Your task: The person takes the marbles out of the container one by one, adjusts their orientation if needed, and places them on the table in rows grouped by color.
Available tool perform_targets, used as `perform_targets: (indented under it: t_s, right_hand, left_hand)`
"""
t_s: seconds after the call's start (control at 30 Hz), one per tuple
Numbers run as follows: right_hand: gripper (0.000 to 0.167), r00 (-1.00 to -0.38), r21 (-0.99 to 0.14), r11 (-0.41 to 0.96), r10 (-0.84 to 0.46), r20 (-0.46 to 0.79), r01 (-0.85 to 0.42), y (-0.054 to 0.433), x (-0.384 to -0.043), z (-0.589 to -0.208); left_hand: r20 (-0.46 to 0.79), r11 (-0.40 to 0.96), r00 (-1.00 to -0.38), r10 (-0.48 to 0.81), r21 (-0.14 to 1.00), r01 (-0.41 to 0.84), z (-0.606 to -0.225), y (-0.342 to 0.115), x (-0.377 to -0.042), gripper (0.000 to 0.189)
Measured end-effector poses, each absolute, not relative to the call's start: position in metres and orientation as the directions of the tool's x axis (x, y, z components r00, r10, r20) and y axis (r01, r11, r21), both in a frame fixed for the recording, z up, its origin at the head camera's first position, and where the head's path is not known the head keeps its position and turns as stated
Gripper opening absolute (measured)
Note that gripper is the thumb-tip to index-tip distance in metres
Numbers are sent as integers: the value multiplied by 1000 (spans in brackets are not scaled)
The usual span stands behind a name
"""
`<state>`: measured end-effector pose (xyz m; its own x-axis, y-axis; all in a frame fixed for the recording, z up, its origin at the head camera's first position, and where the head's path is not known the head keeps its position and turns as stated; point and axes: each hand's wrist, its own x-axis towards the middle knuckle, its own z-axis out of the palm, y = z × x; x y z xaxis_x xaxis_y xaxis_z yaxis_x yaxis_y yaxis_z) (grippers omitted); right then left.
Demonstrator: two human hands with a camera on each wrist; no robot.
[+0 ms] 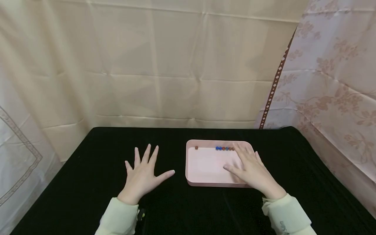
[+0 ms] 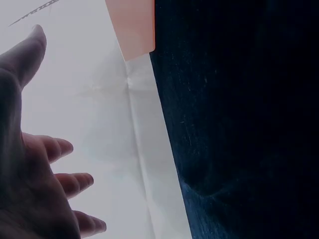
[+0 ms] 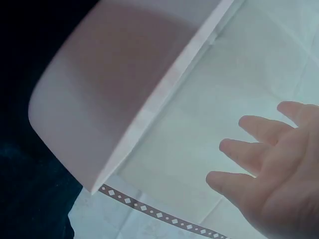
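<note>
Over the black cloth left of the tray, my left hand [image 1: 142, 176] has its fingers spread and holds nothing. My right hand [image 1: 252, 166] hovers over the right part of a shallow pink tray [image 1: 202, 183], fingers extended, also holding nothing. Along the tray's far side lies a row of small round beads, with blue beads [image 1: 218, 148] at its left and brown beads [image 1: 230, 148] among the rest. The row's right end meets my fingertips in the head view. A single brown bead [image 1: 196, 148] lies apart near the tray's far left corner.
A black cloth [image 1: 97, 169] covers the table under the tray. Behind it hangs a cream curtain [image 1: 141, 65]. To the right is a floral curtain [image 1: 337, 71] with a brown patterned border, and white fabric [image 1: 17, 153] hangs at the left.
</note>
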<state>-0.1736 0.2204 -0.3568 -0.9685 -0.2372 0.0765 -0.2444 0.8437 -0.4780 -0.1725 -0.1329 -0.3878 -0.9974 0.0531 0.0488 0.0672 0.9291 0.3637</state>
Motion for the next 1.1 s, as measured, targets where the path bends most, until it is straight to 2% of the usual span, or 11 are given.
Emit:
perform_targets:
  t_s: [0.17,0.3,0.63,0.87,1.1]
  right_hand:
    - [89,-966,-500,828,-246,78,-252,225,-179,-352]
    - [88,-971,-534,817,-238,33,-219,229,-182,-346]
    - [77,-973,-683,714,-228,-23,-151,254,-189,-327]
    - [72,-976,-773,622,-216,-21,-121,272,-194,-327]
    - [70,-983,-808,584,-181,-37,-77,285,-196,-334]
  left_hand:
    - [43,919,-997,59,387,71,-388,-131,-175,107]
    - [48,920,-997,65,384,78,-386,-130,-177,107]
    - [69,913,-994,84,395,105,-373,-123,-185,105]
    - [89,909,-992,90,401,118,-366,-117,-192,104]
    - [146,905,-984,98,399,149,-360,-112,-198,99]
